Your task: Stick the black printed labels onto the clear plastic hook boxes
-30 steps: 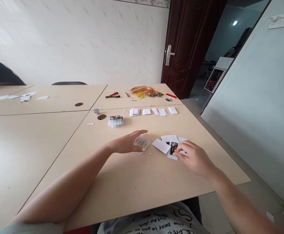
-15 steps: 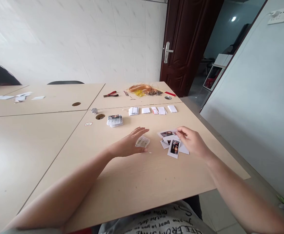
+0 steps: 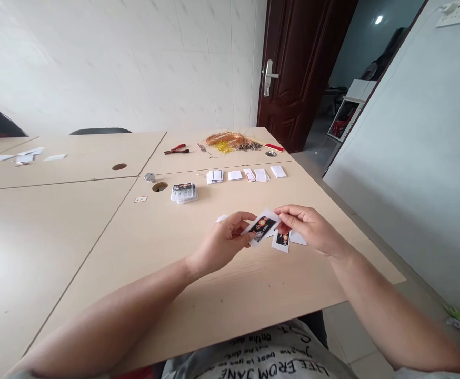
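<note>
In the head view, a printed card [image 3: 265, 226] with a dark picture and a white border is being held above the table [image 3: 175, 295], tilted, between the two hands. Its left end is being pinched by the left hand [image 3: 222, 242], with the thumb lying over the near edge and the fingers being curled behind. Its upper right corner is being gripped by the right hand [image 3: 308, 225], thumb and forefinger being drawn narrow on it.

Just below the right hand, a second printed card [image 3: 280, 242] is lying on the table, its upper part being covered by that hand, and white cards [image 3: 298, 238] are lying beside it. A pale object [image 3: 221, 218] is being mostly hidden behind the left hand; what it is cannot be told.

Farther back, clear plastic boxes [image 3: 185, 196] are being stacked under a dark label, and paper stacks [image 3: 235, 175] are being lined up in a row to their right. Beyond these, red-and-black pliers [image 3: 177, 150] are lying near a tangle of copper-coloured strands [image 3: 228, 138].
</note>
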Demonstrator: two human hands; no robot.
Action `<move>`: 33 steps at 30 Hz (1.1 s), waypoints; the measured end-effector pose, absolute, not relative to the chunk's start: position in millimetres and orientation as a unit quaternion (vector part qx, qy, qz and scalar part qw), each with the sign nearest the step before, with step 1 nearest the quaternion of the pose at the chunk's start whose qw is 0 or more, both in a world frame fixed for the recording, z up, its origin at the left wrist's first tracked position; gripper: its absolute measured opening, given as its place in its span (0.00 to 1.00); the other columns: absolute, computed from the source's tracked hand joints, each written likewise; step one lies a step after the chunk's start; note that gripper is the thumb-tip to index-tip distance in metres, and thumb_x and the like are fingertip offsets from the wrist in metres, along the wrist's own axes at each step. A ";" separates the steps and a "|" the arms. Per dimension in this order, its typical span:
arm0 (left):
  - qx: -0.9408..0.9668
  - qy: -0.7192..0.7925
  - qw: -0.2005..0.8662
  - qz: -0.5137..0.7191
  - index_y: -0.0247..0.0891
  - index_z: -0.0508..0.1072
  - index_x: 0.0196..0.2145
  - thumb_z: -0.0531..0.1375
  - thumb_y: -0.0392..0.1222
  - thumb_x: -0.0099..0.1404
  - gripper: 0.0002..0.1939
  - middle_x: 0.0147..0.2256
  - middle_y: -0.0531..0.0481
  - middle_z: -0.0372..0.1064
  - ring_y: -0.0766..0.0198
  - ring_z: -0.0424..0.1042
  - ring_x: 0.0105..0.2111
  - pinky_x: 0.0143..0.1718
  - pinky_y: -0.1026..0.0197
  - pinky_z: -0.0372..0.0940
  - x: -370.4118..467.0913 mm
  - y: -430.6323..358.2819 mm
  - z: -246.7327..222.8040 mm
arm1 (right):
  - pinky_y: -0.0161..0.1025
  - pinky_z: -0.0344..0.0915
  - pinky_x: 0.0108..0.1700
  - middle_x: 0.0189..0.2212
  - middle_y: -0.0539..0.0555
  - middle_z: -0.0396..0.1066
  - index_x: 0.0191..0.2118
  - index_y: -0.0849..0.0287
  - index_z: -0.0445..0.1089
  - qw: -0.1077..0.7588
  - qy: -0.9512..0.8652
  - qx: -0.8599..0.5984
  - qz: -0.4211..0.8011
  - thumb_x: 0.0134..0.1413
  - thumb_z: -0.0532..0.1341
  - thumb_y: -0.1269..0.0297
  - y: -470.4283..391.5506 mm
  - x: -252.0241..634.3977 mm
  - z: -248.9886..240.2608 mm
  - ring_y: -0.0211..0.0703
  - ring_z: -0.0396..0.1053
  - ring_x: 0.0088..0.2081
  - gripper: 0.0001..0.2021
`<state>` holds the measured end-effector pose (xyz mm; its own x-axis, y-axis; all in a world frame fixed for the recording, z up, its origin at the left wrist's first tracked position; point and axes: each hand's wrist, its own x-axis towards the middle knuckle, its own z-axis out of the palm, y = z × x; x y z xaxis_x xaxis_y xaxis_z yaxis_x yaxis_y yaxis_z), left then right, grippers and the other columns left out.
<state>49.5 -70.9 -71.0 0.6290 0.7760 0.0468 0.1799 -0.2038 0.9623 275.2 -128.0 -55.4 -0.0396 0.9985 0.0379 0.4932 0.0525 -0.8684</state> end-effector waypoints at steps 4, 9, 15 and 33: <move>0.699 0.377 0.525 0.307 0.39 0.69 0.47 0.61 0.44 0.61 0.17 0.33 0.50 0.74 0.63 0.75 0.29 0.29 0.61 0.70 41.9 -54.0 -66.0 | 0.55 0.70 0.55 0.52 0.58 0.72 0.56 0.58 0.69 0.320 -0.633 -0.650 0.272 0.69 0.60 0.57 -123.2 296.3 -65.6 0.50 0.73 0.51 0.16; 0.690 0.423 0.485 0.332 0.40 0.67 0.52 0.61 0.41 0.63 0.19 0.39 0.52 0.70 0.68 0.73 0.28 0.29 0.63 0.68 34.6 -35.3 -65.7 | 0.58 0.67 0.58 0.58 0.59 0.69 0.54 0.58 0.71 0.194 -0.675 -0.671 0.237 0.64 0.65 0.60 -117.8 312.3 -84.1 0.53 0.69 0.57 0.15; 0.741 0.428 0.434 0.281 0.34 0.73 0.49 0.61 0.44 0.71 0.13 0.37 0.48 0.74 0.66 0.74 0.29 0.27 0.63 0.70 37.4 -39.8 -73.1 | 0.59 0.65 0.60 0.61 0.59 0.66 0.57 0.55 0.70 0.162 -0.693 -0.677 0.187 0.66 0.63 0.59 -100.1 315.8 -99.6 0.54 0.67 0.59 0.16; 0.821 0.539 0.168 0.087 0.41 0.64 0.64 0.63 0.47 0.70 0.28 0.66 0.39 0.58 0.42 0.62 0.64 0.61 0.33 0.61 -81.0 93.5 -62.6 | 0.56 0.69 0.57 0.57 0.59 0.70 0.55 0.57 0.71 0.184 -0.742 -0.628 0.146 0.67 0.62 0.60 -55.5 341.0 -120.1 0.52 0.70 0.55 0.14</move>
<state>-81.0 93.5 -62.6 0.4045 0.9137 -0.0375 0.8550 -0.3633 0.3701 341.0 -55.5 -120.1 -0.1428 0.9857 0.0896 0.8785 0.1680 -0.4472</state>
